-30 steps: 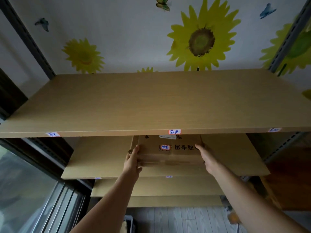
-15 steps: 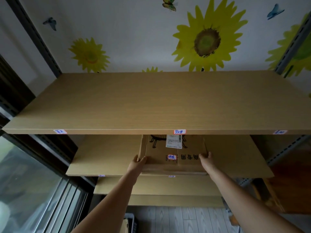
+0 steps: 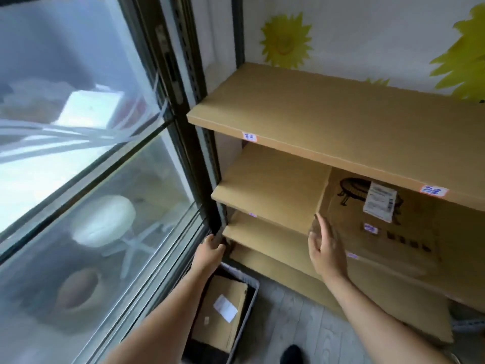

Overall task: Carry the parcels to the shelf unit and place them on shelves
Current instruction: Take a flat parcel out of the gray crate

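A flat cardboard parcel (image 3: 393,227) with a white label and a black drawing lies on the second shelf (image 3: 267,185) of the wooden shelf unit, under the top shelf (image 3: 315,114). My right hand (image 3: 325,248) hovers open at the parcel's front left corner, fingers spread, holding nothing. My left hand (image 3: 210,253) is lower and to the left, by the unit's dark upright post (image 3: 210,195), fingers loosely curled and empty. Below it, a second cardboard parcel (image 3: 220,308) with a white label lies in a grey bin (image 3: 252,292) on the floor.
A large window with a dark frame (image 3: 168,122) runs along the left, close to the shelf unit. A third shelf (image 3: 257,232) and lower boards sit beneath. Grey plank floor (image 3: 296,316) lies in front; a dark shoe tip (image 3: 291,354) shows at the bottom.
Both hands have let go of the parcel, which now rests on the second shelf. My view has swung left and down; my left hand has dropped toward the bin.
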{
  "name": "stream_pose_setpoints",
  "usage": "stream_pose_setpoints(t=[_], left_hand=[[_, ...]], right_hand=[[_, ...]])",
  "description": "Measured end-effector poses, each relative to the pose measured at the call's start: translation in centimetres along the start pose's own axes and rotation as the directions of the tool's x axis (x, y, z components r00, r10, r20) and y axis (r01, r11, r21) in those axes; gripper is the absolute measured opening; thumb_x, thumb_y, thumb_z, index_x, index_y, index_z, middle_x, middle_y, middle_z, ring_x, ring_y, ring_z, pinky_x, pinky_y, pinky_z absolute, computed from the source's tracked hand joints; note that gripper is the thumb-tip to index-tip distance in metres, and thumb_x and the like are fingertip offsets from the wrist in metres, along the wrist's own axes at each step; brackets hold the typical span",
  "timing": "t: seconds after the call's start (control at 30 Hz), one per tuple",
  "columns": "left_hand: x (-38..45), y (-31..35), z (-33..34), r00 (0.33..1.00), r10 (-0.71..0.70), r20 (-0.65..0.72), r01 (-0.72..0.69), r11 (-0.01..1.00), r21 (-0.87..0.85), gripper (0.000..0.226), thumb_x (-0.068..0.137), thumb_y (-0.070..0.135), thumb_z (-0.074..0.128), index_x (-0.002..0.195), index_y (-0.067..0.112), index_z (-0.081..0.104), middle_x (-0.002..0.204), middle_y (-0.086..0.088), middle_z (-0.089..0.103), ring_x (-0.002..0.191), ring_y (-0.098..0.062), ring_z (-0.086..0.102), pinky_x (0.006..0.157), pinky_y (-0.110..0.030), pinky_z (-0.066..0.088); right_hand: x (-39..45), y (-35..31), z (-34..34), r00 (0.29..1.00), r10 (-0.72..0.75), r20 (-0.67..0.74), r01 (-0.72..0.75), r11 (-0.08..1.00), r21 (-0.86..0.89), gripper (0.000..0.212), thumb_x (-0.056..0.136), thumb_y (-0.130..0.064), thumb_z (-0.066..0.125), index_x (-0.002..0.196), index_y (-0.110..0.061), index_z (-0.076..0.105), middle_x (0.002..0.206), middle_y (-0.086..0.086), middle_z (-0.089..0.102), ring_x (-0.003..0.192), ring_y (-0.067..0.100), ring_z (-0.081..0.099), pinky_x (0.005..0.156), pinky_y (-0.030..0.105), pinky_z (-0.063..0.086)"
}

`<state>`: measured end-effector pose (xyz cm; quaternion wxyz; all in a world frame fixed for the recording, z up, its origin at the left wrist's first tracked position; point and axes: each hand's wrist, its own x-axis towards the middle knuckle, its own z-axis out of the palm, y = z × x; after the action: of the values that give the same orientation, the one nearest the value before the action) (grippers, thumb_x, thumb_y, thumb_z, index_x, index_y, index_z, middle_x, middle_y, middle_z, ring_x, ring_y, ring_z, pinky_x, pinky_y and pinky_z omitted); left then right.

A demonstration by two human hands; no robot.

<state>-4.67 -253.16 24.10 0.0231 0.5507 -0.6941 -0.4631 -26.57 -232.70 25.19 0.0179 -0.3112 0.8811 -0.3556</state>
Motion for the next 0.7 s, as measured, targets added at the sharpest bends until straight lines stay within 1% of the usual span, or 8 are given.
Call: stream_pose_setpoints(t=[0.03, 0.1, 0.17, 0.27, 0.33, 0.47, 0.6, 0.7], left_hand=[[-0.1, -2.7, -1.5, 0.998, -0.052, -0.021, 0.052, 0.999, -0.003, 0.071, 0.080, 0.042, 0.055, 0.145, 0.014, 0.053, 0.137, -0.012, 0.066, 0.122, -0.030, 0.063, 0.102, -0.034, 0.049], [0.1, -8.3, -3.7, 0.990, -0.139, -0.039, 0.138, 0.990, -0.028, 0.076, 0.073, 0.047, 0.051, 0.142, 0.015, 0.055, 0.131, -0.015, 0.069, 0.116, -0.031, 0.066, 0.100, -0.037, 0.052], [-2.3, -10.9, -5.6, 0.975, -0.219, -0.032, 0.218, 0.975, -0.035, 0.067, 0.085, 0.040, 0.056, 0.146, 0.012, 0.051, 0.135, -0.016, 0.067, 0.119, -0.031, 0.065, 0.102, -0.035, 0.050], [-4.7, -15.4, -7.6, 0.952, -0.303, -0.051, 0.300, 0.953, -0.049, 0.061, 0.092, 0.029, 0.058, 0.149, 0.010, 0.049, 0.137, -0.015, 0.065, 0.121, -0.028, 0.064, 0.102, -0.031, 0.047], [-5.6, -17.8, -8.0, 0.937, -0.346, -0.046, 0.344, 0.937, -0.055, 0.059, 0.092, 0.028, 0.057, 0.149, 0.012, 0.049, 0.137, -0.012, 0.065, 0.121, -0.026, 0.064, 0.101, -0.029, 0.046], [-6.8, -20.8, -7.7, 0.912, -0.411, 0.001, 0.411, 0.912, 0.008, 0.056, 0.094, 0.029, 0.054, 0.148, 0.018, 0.050, 0.142, -0.009, 0.062, 0.130, -0.023, 0.059, 0.103, -0.025, 0.043], [-5.5, -21.6, -6.6, 0.894, -0.449, 0.007, 0.449, 0.893, 0.030, 0.055, 0.094, 0.028, 0.053, 0.148, 0.017, 0.051, 0.147, -0.007, 0.059, 0.134, -0.022, 0.056, 0.108, -0.028, 0.042], [-3.2, -22.0, -5.0, 0.892, -0.452, 0.010, 0.451, 0.891, 0.048, 0.055, 0.094, 0.029, 0.051, 0.149, 0.021, 0.050, 0.146, -0.008, 0.059, 0.136, -0.023, 0.054, 0.108, -0.030, 0.042]], right_hand=[[-0.8, -1.3, 1.5, 0.994, -0.033, 0.103, 0.035, 0.999, -0.024, 0.054, 0.098, -0.028, 0.047, 0.150, -0.018, 0.038, 0.153, 0.009, 0.043, 0.135, 0.024, 0.048, 0.104, 0.032, 0.041], [-2.3, -2.9, 4.5, 0.935, -0.018, 0.353, 0.042, 0.997, -0.060, 0.057, 0.099, -0.032, 0.044, 0.153, -0.019, 0.031, 0.158, 0.008, 0.036, 0.142, 0.024, 0.039, 0.110, 0.033, 0.034], [-3.8, -3.9, 7.1, 0.820, 0.086, 0.565, -0.040, 0.995, -0.094, 0.063, 0.099, -0.037, 0.044, 0.156, -0.020, 0.023, 0.160, 0.010, 0.031, 0.144, 0.025, 0.035, 0.112, 0.034, 0.030], [-6.8, -5.1, 11.1, 0.612, 0.182, 0.769, -0.098, 0.983, -0.154, 0.072, 0.097, -0.047, 0.043, 0.158, -0.023, 0.012, 0.163, 0.008, 0.024, 0.146, 0.025, 0.032, 0.116, 0.039, 0.030], [-8.5, -5.5, 13.2, 0.514, 0.223, 0.828, -0.097, 0.974, -0.202, 0.076, 0.096, -0.051, 0.041, 0.158, -0.024, 0.008, 0.165, 0.006, 0.021, 0.147, 0.027, 0.029, 0.116, 0.042, 0.029], [-10.5, -6.7, 16.1, 0.412, 0.283, 0.866, -0.121, 0.959, -0.256, 0.076, 0.096, -0.050, 0.042, 0.158, -0.023, 0.008, 0.164, 0.008, 0.021, 0.148, 0.028, 0.027, 0.117, 0.041, 0.028], [-10.2, -7.3, 19.5, 0.380, 0.285, 0.880, -0.152, 0.958, -0.244, 0.072, 0.098, -0.042, 0.044, 0.158, -0.016, 0.014, 0.160, 0.010, 0.031, 0.145, 0.028, 0.034, 0.112, 0.034, 0.030], [-9.5, -7.1, 22.4, 0.339, 0.311, 0.888, -0.214, 0.945, -0.249, 0.072, 0.098, -0.041, 0.045, 0.158, -0.016, 0.015, 0.158, 0.008, 0.036, 0.142, 0.026, 0.038, 0.109, 0.034, 0.033]])
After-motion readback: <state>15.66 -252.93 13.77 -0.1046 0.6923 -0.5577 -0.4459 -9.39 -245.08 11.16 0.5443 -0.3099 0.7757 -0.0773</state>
